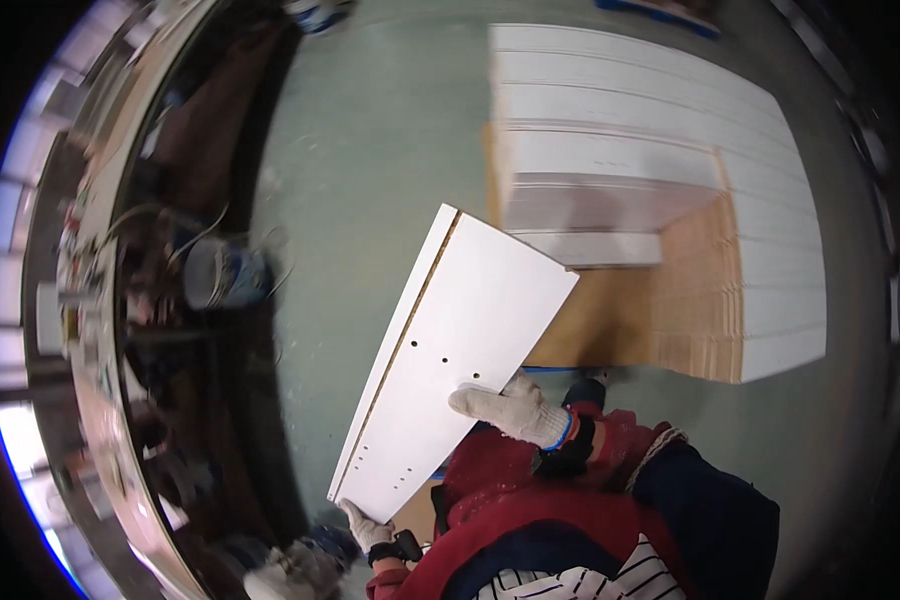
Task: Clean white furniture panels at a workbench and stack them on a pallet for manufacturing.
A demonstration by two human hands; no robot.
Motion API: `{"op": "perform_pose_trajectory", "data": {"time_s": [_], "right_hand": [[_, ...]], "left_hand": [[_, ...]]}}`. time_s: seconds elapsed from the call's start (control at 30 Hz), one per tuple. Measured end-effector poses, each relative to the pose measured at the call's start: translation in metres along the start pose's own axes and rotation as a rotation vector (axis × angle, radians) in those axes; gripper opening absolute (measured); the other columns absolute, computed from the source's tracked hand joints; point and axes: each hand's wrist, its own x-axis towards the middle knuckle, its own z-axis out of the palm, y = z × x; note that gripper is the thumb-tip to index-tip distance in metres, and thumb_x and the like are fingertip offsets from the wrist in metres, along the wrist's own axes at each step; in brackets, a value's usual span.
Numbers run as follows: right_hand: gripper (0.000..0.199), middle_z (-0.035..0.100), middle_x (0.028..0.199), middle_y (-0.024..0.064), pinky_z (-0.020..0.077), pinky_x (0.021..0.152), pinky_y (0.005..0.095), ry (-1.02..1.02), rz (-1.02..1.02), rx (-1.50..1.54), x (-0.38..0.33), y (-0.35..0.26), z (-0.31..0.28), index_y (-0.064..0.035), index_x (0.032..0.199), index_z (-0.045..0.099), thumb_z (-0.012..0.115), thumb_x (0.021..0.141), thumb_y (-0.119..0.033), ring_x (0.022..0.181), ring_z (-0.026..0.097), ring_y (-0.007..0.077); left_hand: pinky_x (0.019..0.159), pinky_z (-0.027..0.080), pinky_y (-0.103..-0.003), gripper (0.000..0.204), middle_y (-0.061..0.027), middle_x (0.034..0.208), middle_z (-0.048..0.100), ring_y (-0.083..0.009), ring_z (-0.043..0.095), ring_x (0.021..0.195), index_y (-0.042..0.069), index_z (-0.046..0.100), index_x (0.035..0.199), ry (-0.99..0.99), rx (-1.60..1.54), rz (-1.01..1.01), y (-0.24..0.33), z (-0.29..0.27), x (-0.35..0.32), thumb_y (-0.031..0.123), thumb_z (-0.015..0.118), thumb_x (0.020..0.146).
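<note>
One white panel [460,310]; long axis lower-left to upper-right; left hand [369,526], right hand [515,408] gripping it

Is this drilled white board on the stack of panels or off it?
Off the stack: the white board is held in the left hand at its lower end and the right hand at its right edge.

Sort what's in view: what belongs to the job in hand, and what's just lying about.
Belongs to the job:
white drilled panel, held by the gloved left hand and gloved right hand
stacked white panels, probably
brown board beneath the stacks, probably

Apparently just lying about:
pale bucket by the workbench
container at the top edge
</note>
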Motion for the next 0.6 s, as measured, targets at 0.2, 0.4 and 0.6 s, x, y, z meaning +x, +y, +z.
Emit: {"op": "perform_pose_trajectory", "data": {"time_s": [0.2, 0.4, 0.6], "right_hand": [[0.029, 0.064, 0.094, 0.0052, 0.0494, 0.075, 0.028, -0.365, 0.052, -0.213, 0.041, 0.004, 0.109, 0.0014, 0.108, 0.06, 0.068, 0.085, -0.015, 0.087, 0.058, 0.0124], [0.03, 0.067, 0.099, 0.0063, 0.0496, 0.078, 0.0284, -0.621, 0.007, -0.238, 0.058, 0.037, 0.179, 0.0012, 0.109, 0.061, 0.068, 0.084, -0.013, 0.089, 0.061, 0.0137], [0.029, 0.066, 0.102, 0.0079, 0.0492, 0.08, 0.028, -0.771, 0.136, -0.338, 0.11, 0.045, 0.214, 0.0016, 0.107, 0.062, 0.068, 0.082, -0.011, 0.091, 0.062, 0.0154]], "left_hand": [[0.079, 0.051, -0.036, 0.078, -0.008, 0.116, 0.061, -0.0184, 0.062, 0.089, 0.007, 0.038, 0.139, 0.307, 0.401, 0.153, -0.01, -0.059, -0.023, 0.067, 0.034, 0.09], [0.063, 0.054, -0.036, 0.081, -0.009, 0.109, 0.065, -0.0236, 0.065, 0.083, 0.007, 0.051, 0.126, 0.415, -0.315, 0.027, -0.042, -0.083, -0.03, 0.074, 0.031, 0.086], [0.064, 0.055, -0.037, 0.081, -0.0091, 0.109, 0.065, -0.0255, 0.066, 0.085, 0.005, 0.054, 0.123, 0.565, -0.702, 0.095, -0.067, -0.049, -0.002, 0.073, 0.03, 0.086]]}}
